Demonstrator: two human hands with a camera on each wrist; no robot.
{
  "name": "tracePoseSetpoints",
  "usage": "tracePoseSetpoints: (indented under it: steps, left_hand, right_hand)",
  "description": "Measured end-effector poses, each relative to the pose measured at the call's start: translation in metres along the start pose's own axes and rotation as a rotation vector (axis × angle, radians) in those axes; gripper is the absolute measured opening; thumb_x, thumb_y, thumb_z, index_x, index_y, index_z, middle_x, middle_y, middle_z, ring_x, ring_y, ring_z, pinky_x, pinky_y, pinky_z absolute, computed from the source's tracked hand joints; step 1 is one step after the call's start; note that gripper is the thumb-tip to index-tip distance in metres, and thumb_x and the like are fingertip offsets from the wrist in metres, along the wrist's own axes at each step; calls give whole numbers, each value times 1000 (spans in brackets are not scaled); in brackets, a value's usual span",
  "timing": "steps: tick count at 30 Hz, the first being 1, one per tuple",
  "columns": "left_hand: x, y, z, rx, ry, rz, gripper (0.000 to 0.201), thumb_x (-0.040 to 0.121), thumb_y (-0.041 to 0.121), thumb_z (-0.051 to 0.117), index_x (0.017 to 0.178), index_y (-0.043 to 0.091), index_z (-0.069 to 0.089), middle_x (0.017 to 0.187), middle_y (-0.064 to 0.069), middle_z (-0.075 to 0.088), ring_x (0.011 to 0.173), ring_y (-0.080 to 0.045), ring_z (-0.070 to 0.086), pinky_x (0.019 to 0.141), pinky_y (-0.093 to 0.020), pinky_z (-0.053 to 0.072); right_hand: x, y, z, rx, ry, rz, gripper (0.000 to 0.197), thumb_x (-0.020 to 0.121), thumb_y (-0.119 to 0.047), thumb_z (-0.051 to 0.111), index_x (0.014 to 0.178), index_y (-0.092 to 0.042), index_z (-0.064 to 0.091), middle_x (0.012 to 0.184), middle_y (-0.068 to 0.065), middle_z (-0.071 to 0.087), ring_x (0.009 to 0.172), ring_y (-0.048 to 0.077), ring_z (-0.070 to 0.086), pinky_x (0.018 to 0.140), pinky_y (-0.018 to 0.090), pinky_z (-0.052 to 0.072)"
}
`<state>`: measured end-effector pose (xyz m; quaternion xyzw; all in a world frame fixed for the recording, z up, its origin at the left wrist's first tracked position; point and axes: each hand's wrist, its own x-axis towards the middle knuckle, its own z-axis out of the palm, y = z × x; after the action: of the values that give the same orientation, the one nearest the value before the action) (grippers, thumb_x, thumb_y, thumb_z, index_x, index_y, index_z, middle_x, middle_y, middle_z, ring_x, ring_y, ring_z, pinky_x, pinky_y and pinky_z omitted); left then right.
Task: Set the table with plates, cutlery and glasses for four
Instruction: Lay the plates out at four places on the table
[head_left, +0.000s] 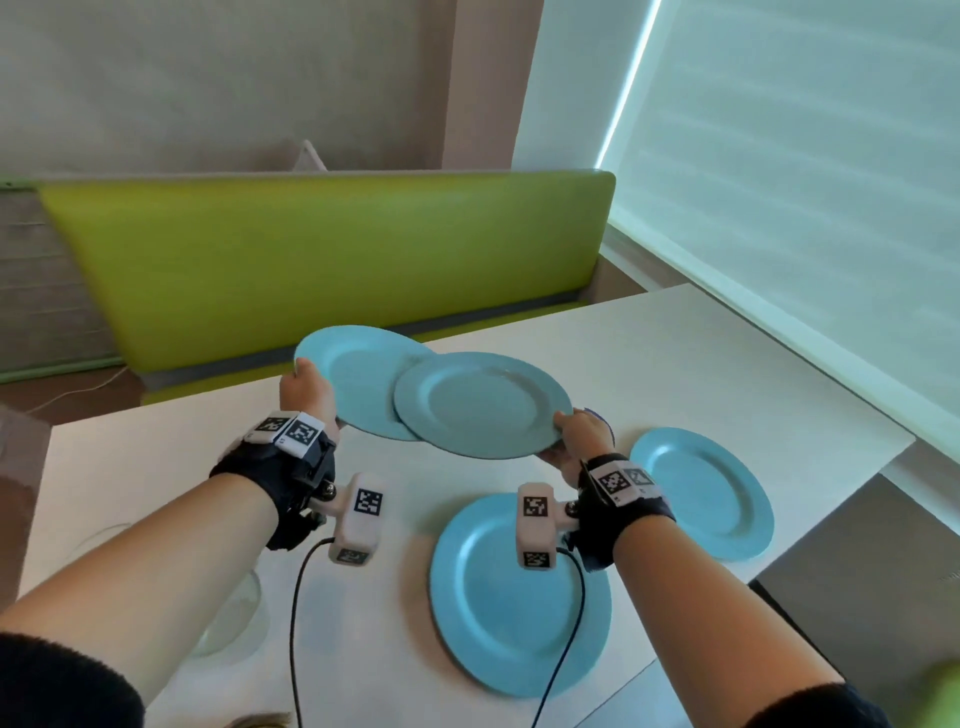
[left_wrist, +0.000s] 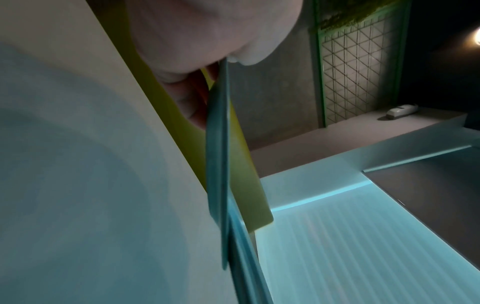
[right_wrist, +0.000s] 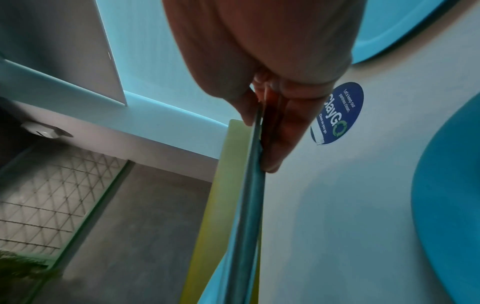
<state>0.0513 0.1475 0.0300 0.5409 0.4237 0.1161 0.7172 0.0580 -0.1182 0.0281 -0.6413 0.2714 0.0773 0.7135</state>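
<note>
**Plates in both hands above the bench**

Glass first, at my far left: a clear glass bowl-like piece (head_left: 234, 618) sits on the white bench (head_left: 395, 597) under my left forearm, too blurred to name more closely. My left hand (head_left: 306, 392) has its grip closed on the left rim of a round light-blue plate (head_left: 353, 374), thumb on top and fingers (left_wrist: 192, 107) underneath, as the left wrist view shows edge-on. That plate is in the air, above the far left part of the bench, with the lime-green upholstered seat back (head_left: 322, 260) behind it.

Overlapping its right edge, and lying over it, is a second round light-blue plate (head_left: 483, 405), also held clear of the bench. My right hand (head_left: 576, 441) grips its right rim, thumb (right_wrist: 244, 109) pressed on the upper face and fingers below; the right wrist view shows the rim pinched between them.

Below that, near me, a third round light-blue plate (head_left: 519, 613) lies flat on the bench, partly hidden by my right wrist. Beside my right hand a round dark-blue sticker (right_wrist: 337, 113) with white lettering is stuck to the bench top. Farther right, a fourth round light-blue plate (head_left: 701, 493) lies flat near the bench's right edge, apart from the third. Pale window blinds (head_left: 805, 156) fill the right side.
</note>
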Motion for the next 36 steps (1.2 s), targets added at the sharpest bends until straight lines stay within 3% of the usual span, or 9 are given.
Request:
tracePoseSetpoints:
  steps: [4,6,8,12,16,21,24,30,36]
  left_hand:
    - [30,16,-22,-20,153,53,50,100,38,26,139,11,41,140,-12,48,123,-34,52,97,-49,48]
    - [42,18,-30,-8,223,93,50,99,37,26,138,8,41,141,-15,47,125,-36,50,101,-50,44]
    - [51,20,-36,-41,270,105,50,99,37,27,137,6,41,140,-16,48,124,-36,51,101,-50,44]
    - [64,17,-42,-93,297,86,50,98,39,28,137,11,41,138,-15,49,121,-34,53,99,-51,46]
    - [69,13,-43,-128,290,59,47,98,40,29,136,16,41,137,-12,50,119,-33,55,97,-51,48]
    - [73,9,-42,-150,283,28,44,99,39,30,137,21,43,134,-9,53,117,-31,57,92,-47,51]
    - [75,6,-40,-139,261,2,44,100,39,30,137,19,41,134,-10,53,117,-32,56,82,-42,52]
    - [74,3,-38,-119,255,-8,47,100,39,30,137,13,41,134,-13,53,116,-33,57,76,-39,50]
    - [70,1,-38,-131,235,-24,46,100,40,29,137,15,41,133,-13,53,115,-32,58,73,-39,50]
  right_hand:
    - [20,4,11,26,43,-2,32,96,2,35,124,-1,50,105,15,53,71,24,55,63,43,51]
    - [28,8,16,38,49,26,32,96,4,33,122,-2,52,104,15,52,83,30,56,75,46,50]
    - [36,15,23,17,48,50,32,95,5,33,119,-3,54,103,17,54,91,32,54,78,49,49]
    - [48,31,39,-5,41,90,30,93,6,37,114,-5,55,95,16,59,81,32,58,85,56,50]
    - [57,44,52,-4,25,128,27,91,8,40,107,-6,56,85,16,61,82,34,59,83,56,51]
    - [70,56,65,-49,3,194,25,91,5,48,115,4,55,99,22,58,98,41,60,90,57,49]
    - [74,60,75,-149,-106,273,41,93,-2,53,132,4,43,124,23,52,118,39,54,85,45,54]
    - [75,62,95,-222,-173,333,46,85,-4,66,127,4,48,105,22,55,92,39,59,77,42,54]
    - [74,63,99,-215,-204,333,50,84,-5,67,130,0,47,129,22,52,109,42,58,77,39,53]
